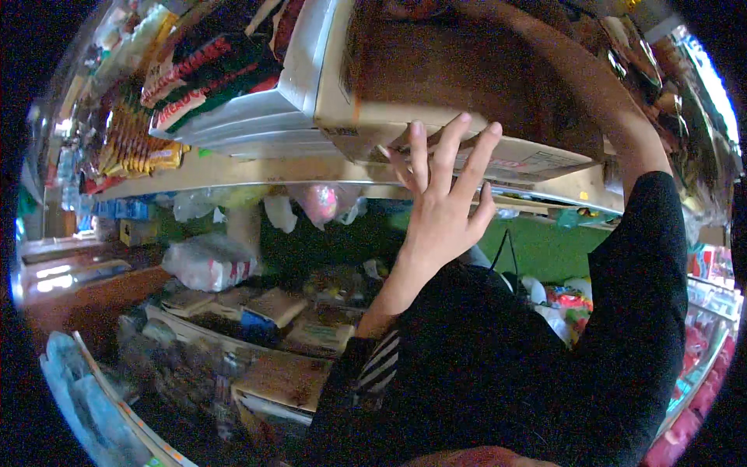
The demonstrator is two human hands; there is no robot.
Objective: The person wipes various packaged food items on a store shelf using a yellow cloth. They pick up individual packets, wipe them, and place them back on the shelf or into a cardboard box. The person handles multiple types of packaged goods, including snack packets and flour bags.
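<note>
A large cardboard carton [528, 160] sits on a shelf in front of me, with printing on its front side. Against that front side and its upper edge rest the spread fingers of my left hand [446, 192], with the thumb apart on the right. My right arm, in a black sleeve, reaches up and across the carton's dark brown upper part. Only a blurred, dim part of my right hand [414, 9] shows at the top edge, so its grip is unclear. White paperboard boxes [251, 119] stand directly left of the carton, holding dark green packets [216, 76] with red lettering.
Yellow-brown packets [143, 140] hang or lie left on the shelf edge [233, 169]. Under it are plastic bags [318, 201]. Lower left, a plastic-wrapped bundle [210, 262] stands near opened cardboard boxes [286, 385]. A glass case [709, 303] is at far right.
</note>
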